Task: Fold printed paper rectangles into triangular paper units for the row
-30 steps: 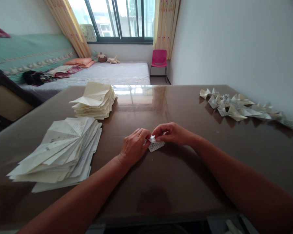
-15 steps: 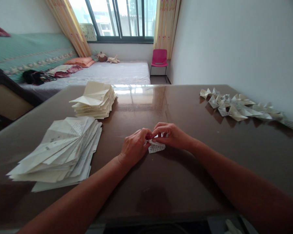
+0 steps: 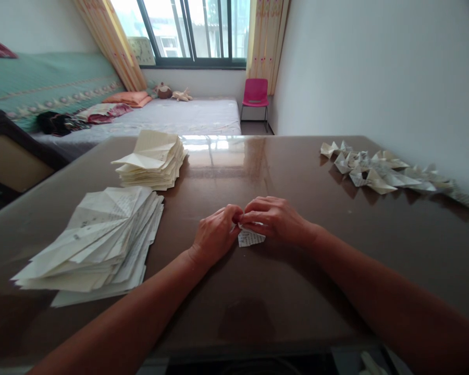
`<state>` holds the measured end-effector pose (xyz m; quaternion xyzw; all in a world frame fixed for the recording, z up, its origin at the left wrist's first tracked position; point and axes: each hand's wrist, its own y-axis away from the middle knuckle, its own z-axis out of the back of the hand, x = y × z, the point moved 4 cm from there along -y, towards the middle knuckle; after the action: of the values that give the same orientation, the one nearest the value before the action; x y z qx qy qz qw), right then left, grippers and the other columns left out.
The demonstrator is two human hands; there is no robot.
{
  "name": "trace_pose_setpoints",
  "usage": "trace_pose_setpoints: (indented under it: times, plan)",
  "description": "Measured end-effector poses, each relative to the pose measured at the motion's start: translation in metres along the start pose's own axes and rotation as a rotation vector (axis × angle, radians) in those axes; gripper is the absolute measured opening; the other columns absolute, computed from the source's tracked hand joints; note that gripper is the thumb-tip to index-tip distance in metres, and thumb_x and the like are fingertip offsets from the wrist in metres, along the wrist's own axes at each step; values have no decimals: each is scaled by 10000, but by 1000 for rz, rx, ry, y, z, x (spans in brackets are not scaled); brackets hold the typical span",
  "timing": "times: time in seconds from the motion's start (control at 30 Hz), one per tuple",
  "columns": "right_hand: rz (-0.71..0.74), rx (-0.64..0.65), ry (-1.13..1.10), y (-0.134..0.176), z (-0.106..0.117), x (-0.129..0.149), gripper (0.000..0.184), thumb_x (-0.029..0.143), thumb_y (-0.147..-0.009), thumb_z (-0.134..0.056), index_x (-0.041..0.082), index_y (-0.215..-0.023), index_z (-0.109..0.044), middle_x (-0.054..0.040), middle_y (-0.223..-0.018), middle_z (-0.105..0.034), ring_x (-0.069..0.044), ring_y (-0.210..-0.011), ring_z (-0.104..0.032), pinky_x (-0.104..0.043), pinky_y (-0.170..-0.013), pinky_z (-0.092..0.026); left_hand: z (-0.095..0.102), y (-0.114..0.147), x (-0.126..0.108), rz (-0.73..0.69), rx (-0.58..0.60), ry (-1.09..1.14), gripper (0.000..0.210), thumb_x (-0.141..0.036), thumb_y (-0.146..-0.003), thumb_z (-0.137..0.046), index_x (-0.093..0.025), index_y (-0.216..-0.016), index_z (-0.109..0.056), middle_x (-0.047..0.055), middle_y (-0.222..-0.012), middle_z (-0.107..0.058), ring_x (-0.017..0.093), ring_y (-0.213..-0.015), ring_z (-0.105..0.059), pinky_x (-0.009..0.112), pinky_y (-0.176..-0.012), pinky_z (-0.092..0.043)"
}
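A small folded piece of printed paper (image 3: 251, 238) is held between my two hands just above the brown table, mid-view. My left hand (image 3: 218, 233) pinches its left edge with closed fingers. From the other side, my right hand (image 3: 272, 217) closes its fingertips on the paper's upper part. The fingers cover most of the folds; only the lower flap with lines of print shows. To the left of my left hand lies a fanned stack of printed sheets (image 3: 101, 229), creased on top.
A second stack of cream sheets (image 3: 150, 161) stands farther back on the left of the glossy table (image 3: 234, 291). Several folded paper shapes (image 3: 375, 169) line the right side near the wall. Beyond the table are a bed (image 3: 195, 115) and a pink chair (image 3: 255, 94).
My right hand's fingers have come closer together and lie flatter over the paper. My left hand has barely moved. The stacks and folded shapes are where they were.
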<state>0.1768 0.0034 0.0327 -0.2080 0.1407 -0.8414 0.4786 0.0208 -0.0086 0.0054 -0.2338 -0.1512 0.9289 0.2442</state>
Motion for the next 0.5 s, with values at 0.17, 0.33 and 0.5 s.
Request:
trace_pose_setpoints:
  times: [0.17, 0.33, 0.5]
  plan:
    - [-38, -46, 120, -1, 1, 3, 259, 351, -950, -444, 220, -909, -664, -47, -851, -652, -142, -749, -547, -280, -704, -366, -2, 0, 1, -7, -23, 2, 133, -301, -847, -560, -242, -960, -521, -30, -902, -656, 124, -757, -622, 231, -693, -448]
    - [-36, 62, 38, -2, 3, 4, 232, 401, -911, -504, 234, -960, -657, -50, -978, -660, -174, -874, -563, -287, -754, -394, 1, 0, 0, -41, 5, -19, 110, -272, -827, -572, -231, -915, -520, -24, -865, -639, 145, -803, -604, 250, -705, -438]
    - [-19, 149, 76, -1, 4, 2, 210, 340, -860, -590, 220, -1022, -649, -68, -982, -667, -194, -895, -560, -306, -769, -399, 1, 0, -4, -16, 19, -78, 134, -229, -782, -601, -231, -896, -532, -15, -844, -622, 154, -828, -577, 244, -670, -434]
